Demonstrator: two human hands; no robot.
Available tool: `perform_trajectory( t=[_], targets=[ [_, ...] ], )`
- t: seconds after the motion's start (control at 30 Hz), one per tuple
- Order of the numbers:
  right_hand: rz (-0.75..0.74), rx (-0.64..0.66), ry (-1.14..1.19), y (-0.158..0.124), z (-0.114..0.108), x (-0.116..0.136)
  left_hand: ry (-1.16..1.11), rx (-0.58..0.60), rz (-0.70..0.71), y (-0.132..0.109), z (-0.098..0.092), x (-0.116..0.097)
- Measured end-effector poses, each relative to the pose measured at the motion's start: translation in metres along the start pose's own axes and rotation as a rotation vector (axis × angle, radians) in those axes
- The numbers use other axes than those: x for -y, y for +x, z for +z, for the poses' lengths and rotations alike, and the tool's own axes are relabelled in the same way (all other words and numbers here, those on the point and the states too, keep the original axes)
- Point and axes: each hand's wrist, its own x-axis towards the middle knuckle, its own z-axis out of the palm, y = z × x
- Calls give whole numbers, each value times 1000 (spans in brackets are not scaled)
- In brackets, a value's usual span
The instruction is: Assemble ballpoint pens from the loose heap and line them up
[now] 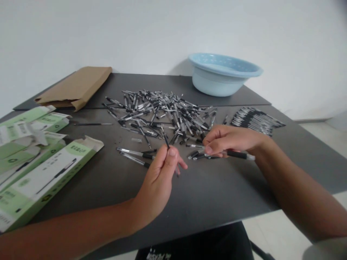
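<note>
My left hand pinches a thin dark pen refill between thumb and forefinger, its tip pointing up and away from me. The other left fingers are loosely spread below. My right hand is closed around a clear pen with a black grip, whose grip end sticks out to the right under my wrist. Several pens lie on the table just beneath the right fingers. Beside my left hand rest more clear pens with black grips, partly hidden by it. Behind both hands spreads a big loose pile of pens.
A neat row of pens lies at the right. Green and white pen boxes fill the left, near a brown paper bag and a lone refill. A light blue basin stands at the back of the dark table.
</note>
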Motion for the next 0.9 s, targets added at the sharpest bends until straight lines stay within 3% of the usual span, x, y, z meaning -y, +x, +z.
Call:
perform_trajectory(
  t=[0.2,0.47,0.6,0.8,0.9],
  targets=[
    [10,281,155,1,20,10,-43,-3,-72,2,1,-5],
    [71,307,335,17,49,19,4,214,-71,-11,2,-12],
    [71,197,292,14,48,17,-10,95,-82,-14,1,-8],
    [-179,-331,105,20,41,1,-128,5,-83,-13,4,-11],
    [-382,-346,149,33,47,-10,-190,6,-91,-10,6,-13]
  ],
)
